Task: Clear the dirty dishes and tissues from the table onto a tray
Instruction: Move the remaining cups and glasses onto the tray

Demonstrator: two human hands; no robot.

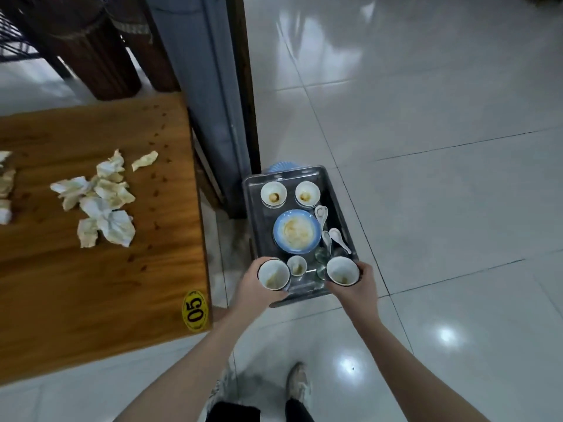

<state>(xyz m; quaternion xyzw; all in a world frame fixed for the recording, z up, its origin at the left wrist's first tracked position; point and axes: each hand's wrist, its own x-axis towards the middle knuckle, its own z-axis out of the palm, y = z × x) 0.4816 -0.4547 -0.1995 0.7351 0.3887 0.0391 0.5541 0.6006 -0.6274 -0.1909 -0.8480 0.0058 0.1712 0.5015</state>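
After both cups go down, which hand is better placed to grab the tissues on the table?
Likely left. The left hand, holding a cup, is at the tray edge nearest the table where the tissues lie; the right hand, holding the other cup, is on the side away from it.

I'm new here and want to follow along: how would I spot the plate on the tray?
Right of the wooden table sits a metal tray of dirty dishes. The plate lies in its middle. It alone has a blue rim, and it is wider and flatter than the white bowls around it.
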